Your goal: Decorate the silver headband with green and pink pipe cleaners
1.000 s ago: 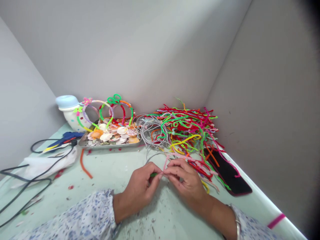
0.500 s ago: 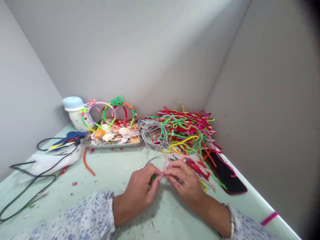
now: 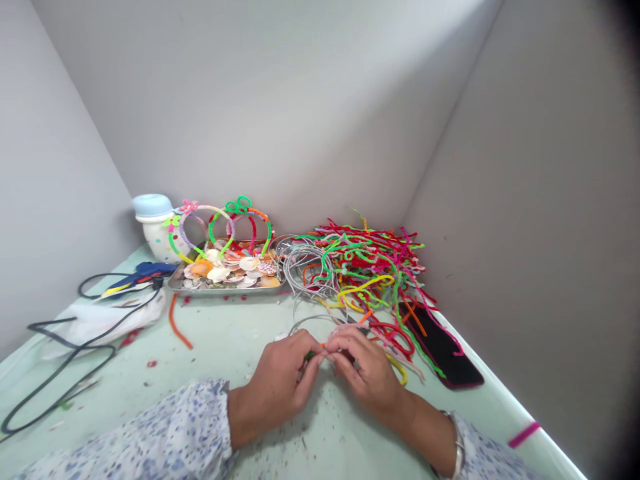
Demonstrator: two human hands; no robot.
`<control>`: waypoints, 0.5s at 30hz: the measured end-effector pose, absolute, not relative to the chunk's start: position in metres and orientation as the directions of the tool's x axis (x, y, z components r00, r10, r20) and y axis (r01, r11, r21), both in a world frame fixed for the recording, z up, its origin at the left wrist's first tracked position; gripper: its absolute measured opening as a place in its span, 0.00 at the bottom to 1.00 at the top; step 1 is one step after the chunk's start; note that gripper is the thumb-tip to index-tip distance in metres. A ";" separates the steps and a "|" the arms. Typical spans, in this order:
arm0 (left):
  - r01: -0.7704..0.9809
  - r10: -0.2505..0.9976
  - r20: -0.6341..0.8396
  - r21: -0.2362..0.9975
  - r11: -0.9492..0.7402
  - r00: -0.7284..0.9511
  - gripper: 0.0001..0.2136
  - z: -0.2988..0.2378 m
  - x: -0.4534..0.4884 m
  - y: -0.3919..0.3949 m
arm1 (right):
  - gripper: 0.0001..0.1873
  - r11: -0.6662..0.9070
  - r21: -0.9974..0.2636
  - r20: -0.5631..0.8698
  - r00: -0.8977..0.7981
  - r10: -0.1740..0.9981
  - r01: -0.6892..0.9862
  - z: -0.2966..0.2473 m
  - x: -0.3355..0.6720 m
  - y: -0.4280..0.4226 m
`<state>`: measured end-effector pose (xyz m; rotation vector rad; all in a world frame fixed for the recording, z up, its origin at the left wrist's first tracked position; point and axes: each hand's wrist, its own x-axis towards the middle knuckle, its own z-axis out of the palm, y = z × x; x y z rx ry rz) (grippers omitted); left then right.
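Over the near middle of the table my two hands meet at their fingertips. My left hand [image 3: 285,373] is closed, its thumb and forefinger pinched on a pink pipe cleaner [image 3: 345,328], with a bit of green [image 3: 310,355] showing between the fingers. Thumb and fingers of my right hand [image 3: 370,377] are pinched on the same pink pipe cleaner, and they cover most of it. Just beyond the hands lies a coil of thin grey wire [image 3: 289,267]. A big tangle of coloured pipe cleaners [image 3: 370,250] is heaped behind my right hand.
A metal tray [image 3: 230,293] of seashells [image 3: 218,274] holds up several pipe-cleaner-wrapped headbands [image 3: 232,231]. To its left stand a white bottle with a blue cap [image 3: 159,233] and a black cable [image 3: 75,348]. A dark phone [image 3: 445,353] lies at the right edge; an orange pipe cleaner [image 3: 174,320] lies left.
My right hand's fingers have curled down over the pink pipe cleaner, whose upright piece no longer stands up between the hands. The view has shifted slightly.
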<state>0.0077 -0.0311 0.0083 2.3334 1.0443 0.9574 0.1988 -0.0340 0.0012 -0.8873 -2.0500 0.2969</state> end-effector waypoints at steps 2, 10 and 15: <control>0.484 0.763 0.424 0.596 -0.641 0.488 0.07 0.007 0.007 -0.031 | 0.06 0.699 -0.520 0.585 -0.391 0.711 0.491 0.000 0.200 -0.034; 0.519 0.770 0.415 0.571 -0.636 0.485 0.07 0.005 0.006 -0.028 | 0.06 0.652 -0.572 0.496 -0.423 0.758 0.498 -0.001 0.198 -0.029; 0.534 0.783 0.412 0.575 -0.620 0.466 0.07 0.006 0.005 -0.025 | 0.07 0.653 -0.592 0.497 -0.424 0.757 0.472 0.000 0.195 -0.024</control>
